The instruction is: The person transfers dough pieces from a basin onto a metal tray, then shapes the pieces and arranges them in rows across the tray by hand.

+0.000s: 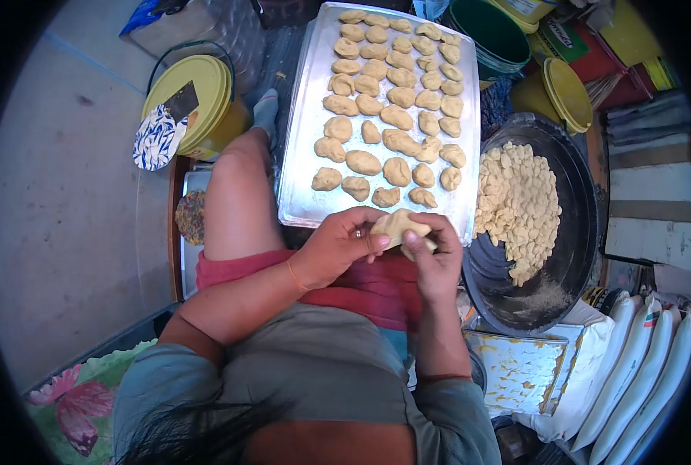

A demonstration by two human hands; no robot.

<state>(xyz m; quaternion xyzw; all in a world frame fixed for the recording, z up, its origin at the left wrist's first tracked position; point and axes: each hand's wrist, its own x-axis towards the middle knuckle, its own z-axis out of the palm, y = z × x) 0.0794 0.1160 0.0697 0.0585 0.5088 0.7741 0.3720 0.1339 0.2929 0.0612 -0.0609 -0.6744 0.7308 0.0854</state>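
Grey shirt (307, 353); both hands (331, 248) (437, 262) curled around dough piece (400, 225); tray (296, 198) bears dough lumps (397, 117), black basin (579, 248) smaller pieces (524, 198).

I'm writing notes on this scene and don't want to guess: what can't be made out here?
All in the head view:
- Underside of the dough piece: hidden by its top, the left hand and the right hand.
- Inside of the yellow bucket: covered by its lid.
- Basin floor beneath the dough pile: covered.
- Butterfly cloth: cut off by the dark edge.
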